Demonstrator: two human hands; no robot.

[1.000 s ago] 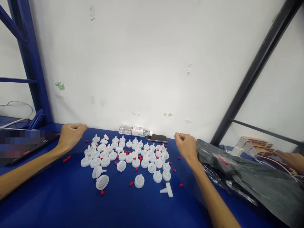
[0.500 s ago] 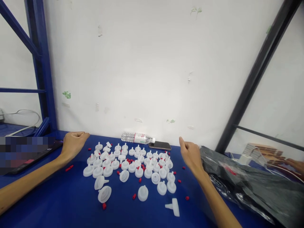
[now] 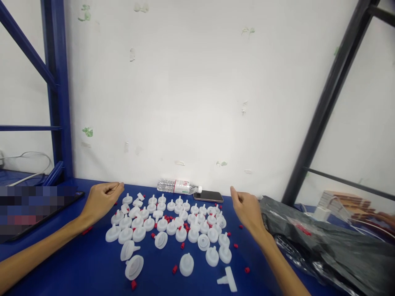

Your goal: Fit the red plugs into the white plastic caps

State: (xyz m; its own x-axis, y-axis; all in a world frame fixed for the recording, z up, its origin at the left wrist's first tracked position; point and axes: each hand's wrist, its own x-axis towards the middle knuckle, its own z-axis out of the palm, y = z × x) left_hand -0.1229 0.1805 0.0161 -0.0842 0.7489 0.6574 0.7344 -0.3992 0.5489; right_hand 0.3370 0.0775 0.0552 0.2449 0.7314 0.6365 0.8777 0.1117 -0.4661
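Note:
Many white plastic funnel-shaped caps (image 3: 139,234) with narrow spouts are spread over the blue table; most stand spout up, a few lie tipped. Small red caps (image 3: 175,269) are scattered among and around them. My left hand (image 3: 100,200) is closed at the left edge of the group, thumb pressed to the curled fingers. On the right side, my right hand (image 3: 247,207) makes a loose fist with the thumb pointing up, apart from the white pieces. Nothing shows in either hand, though the palms are partly hidden.
A clear water bottle (image 3: 177,187) lies by the wall beside a dark phone (image 3: 208,196). A black plastic bag (image 3: 333,242) fills the right side. A dark flat device (image 3: 49,216) is at left. Metal posts (image 3: 61,102) frame the table; another person's hand (image 3: 385,218) shows far right.
The view has tilted up slightly, so everything sits lower. My left hand has shifted right, toward the white pieces. The right hand stays closed in nearly the same place.

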